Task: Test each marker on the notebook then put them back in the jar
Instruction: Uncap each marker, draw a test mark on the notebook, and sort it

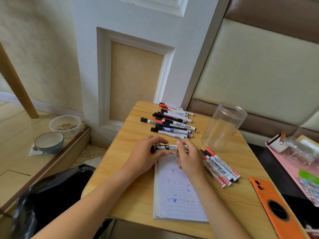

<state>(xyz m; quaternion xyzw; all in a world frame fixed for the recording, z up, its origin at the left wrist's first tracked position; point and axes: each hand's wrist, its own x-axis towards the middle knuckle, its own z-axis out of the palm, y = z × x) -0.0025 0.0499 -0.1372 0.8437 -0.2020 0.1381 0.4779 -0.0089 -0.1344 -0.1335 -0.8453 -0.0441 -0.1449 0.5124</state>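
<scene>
Marker (168, 147): level above the notebook (179, 192) top, both my hands on it. Left hand (146, 152) pinches the black-capped end; right hand (188, 156) pinches the barrel. Cap looks on, so I judge uncapping is the step in hand. Next: pull cap off, stroke tip on a bare line, recap. Page carries blue and red ticks. Row (170, 121) lies behind; pile (221, 168) right of the notebook. Jar (224, 125): upright, nothing in it.
</scene>
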